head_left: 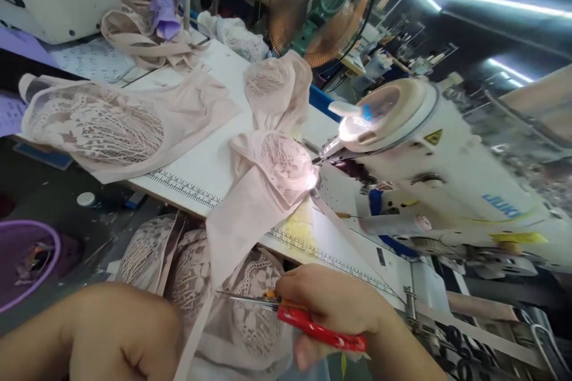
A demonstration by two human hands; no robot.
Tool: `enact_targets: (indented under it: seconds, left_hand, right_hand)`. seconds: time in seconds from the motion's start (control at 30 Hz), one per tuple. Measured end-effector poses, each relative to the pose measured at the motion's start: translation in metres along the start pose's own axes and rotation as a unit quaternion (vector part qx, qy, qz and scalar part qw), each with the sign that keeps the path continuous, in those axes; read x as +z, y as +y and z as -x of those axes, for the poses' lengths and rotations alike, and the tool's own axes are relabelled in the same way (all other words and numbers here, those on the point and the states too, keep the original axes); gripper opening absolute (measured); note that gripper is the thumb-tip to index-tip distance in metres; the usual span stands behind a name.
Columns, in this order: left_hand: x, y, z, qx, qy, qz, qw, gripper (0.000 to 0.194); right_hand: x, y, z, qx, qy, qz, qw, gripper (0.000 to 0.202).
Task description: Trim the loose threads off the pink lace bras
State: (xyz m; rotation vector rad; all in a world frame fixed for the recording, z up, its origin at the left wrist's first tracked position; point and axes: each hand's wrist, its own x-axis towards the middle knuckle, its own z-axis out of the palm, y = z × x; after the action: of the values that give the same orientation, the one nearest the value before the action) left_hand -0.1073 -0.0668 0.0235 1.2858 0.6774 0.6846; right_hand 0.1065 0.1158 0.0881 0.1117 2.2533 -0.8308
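My right hand (330,300) grips a pair of red-handled scissors (319,328). Their blades point left, with the tips at a narrow beige strap (202,321). This strap runs down from a beige bra piece (245,214) whose lace cup (286,164) lies under the sewing machine's needle area. At the lower left, my left hand (120,330) is closed beside the taut strap, apparently on it; its fingertips are hidden. Below both hands, several lace bra cups (257,309) are bunched at the table's front edge.
A white sewing machine (447,155) stands at the right, its lamp lit. Another lace bra piece (111,125) lies on the table (187,172) at left. A fan (322,6) is behind. A purple bin (53,238) is on the left, with rolled tape (487,306) at lower right.
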Motion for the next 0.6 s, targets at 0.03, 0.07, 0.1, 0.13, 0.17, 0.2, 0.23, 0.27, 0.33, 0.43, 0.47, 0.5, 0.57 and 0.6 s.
enact_targets:
  seconds: [0.03,0.07,0.1,0.13,0.17,0.2,0.23,0.27,0.33,0.43,0.47,0.5,0.57,0.6]
  left_hand:
    - [0.0,0.0,-0.001,-0.012,-0.046,0.006,0.999,0.035]
    - [-0.001,0.0,-0.002,-0.024,-0.076,0.01,0.997,0.035]
    - [-0.002,0.0,-0.002,-0.034,-0.08,0.011,0.996,0.035]
    - [-0.003,0.0,-0.003,-0.04,-0.061,0.008,0.997,0.034]
    - [-0.005,0.0,-0.003,-0.039,-0.051,0.002,0.998,0.034]
    - [-0.006,0.001,-0.004,-0.037,-0.045,-0.006,0.998,0.034]
    - [-0.007,0.001,-0.005,-0.037,-0.041,-0.013,0.998,0.034]
    - [-0.008,0.002,-0.006,-0.035,-0.038,-0.018,0.998,0.034]
    - [-0.009,0.003,-0.007,-0.034,-0.033,-0.027,0.999,0.033]
    - [-0.011,0.005,-0.007,-0.032,-0.03,-0.039,0.998,0.034]
    - [-0.011,0.005,-0.006,-0.031,-0.028,-0.044,0.998,0.035]
    - [-0.012,0.006,-0.006,-0.032,-0.028,-0.049,0.998,0.035]
    - [-0.012,0.005,-0.005,-0.038,-0.027,-0.058,0.997,0.036]
    - [-0.012,0.005,-0.005,-0.041,-0.027,-0.062,0.997,0.037]
  right_hand:
    - [0.004,0.0,-0.002,-0.006,-0.006,-0.008,1.0,0.034]
    - [0.007,0.0,-0.004,-0.013,-0.011,-0.015,1.0,0.033]
    - [0.01,-0.001,-0.006,-0.02,-0.012,-0.021,1.0,0.033]
    - [0.012,-0.002,-0.007,-0.025,-0.011,-0.025,0.999,0.032]
    - [0.014,-0.003,-0.009,-0.027,-0.007,-0.026,0.999,0.031]
    - [0.014,-0.004,-0.01,-0.026,-0.001,-0.025,0.999,0.031]
    - [0.015,-0.005,-0.011,-0.025,0.005,-0.021,0.999,0.031]
    - [0.014,-0.006,-0.011,-0.024,0.012,-0.018,0.999,0.03]
    - [0.014,-0.006,-0.01,-0.026,0.024,-0.015,0.999,0.031]
    - [0.014,-0.003,-0.006,-0.024,0.039,-0.026,0.999,0.031]
    - [0.014,-0.001,-0.005,-0.019,0.044,-0.029,0.998,0.03]
    - [0.015,0.0,-0.004,-0.012,0.05,-0.032,0.998,0.031]
    - [0.015,0.001,-0.004,0.001,0.053,-0.035,0.998,0.033]
    - [0.015,0.0,-0.006,0.004,0.051,-0.032,0.998,0.034]
